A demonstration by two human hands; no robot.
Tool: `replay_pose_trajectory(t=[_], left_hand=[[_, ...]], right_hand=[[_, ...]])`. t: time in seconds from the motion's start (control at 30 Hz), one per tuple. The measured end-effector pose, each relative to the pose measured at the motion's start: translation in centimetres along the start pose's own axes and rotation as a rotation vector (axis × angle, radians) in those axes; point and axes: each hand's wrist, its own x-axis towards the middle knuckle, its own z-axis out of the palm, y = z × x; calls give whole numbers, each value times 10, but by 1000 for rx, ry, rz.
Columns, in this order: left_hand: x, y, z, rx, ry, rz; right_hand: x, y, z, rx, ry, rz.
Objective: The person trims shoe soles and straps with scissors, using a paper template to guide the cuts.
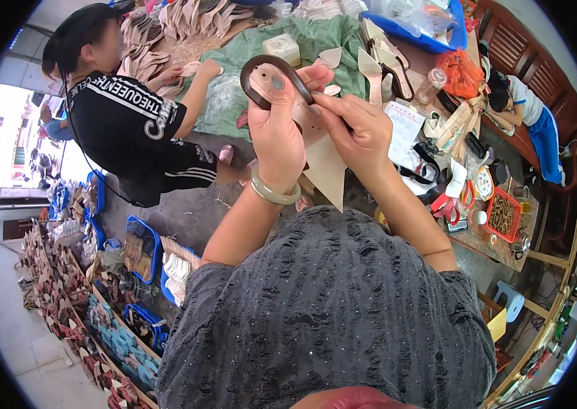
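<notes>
Both my hands are raised in front of my chest over a pale, pointed leather shoe piece with a dark brown curved strap. My left hand grips the piece, its thumb up against the pale inner side inside the strap's curve. A bangle circles that wrist. My right hand pinches the strap near its lower right end, thumb and forefinger pressed together. The piece's pointed tip hangs down between my forearms. Its part behind my left palm is hidden.
A green cloth covers part of the worktable, bearing a pale block and pale pointed pieces. To the right are paper, scissors and a red basket. A co-worker works at left; blue bins stand on the floor.
</notes>
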Motion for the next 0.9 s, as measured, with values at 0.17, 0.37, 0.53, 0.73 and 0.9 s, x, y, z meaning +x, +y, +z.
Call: replay_pose_trajectory(t=[0.17,0.37,0.53,0.73,0.9], left_hand=[[-2,1,0,-58,43,-97],[5,-9,-12,84,25,-76],[7,-16,-12,-82,143,-109],[9,-31,-11,-172,118,-72],[16,-29,-18,-88,19,-67]], right_hand=[[3,10,5,175,-129,48],[2,27,9,522,-139,412],[-6,35,-11,315,-226,342],[-12,44,-10,286,-245,442],[-9,57,0,246,-320,282]])
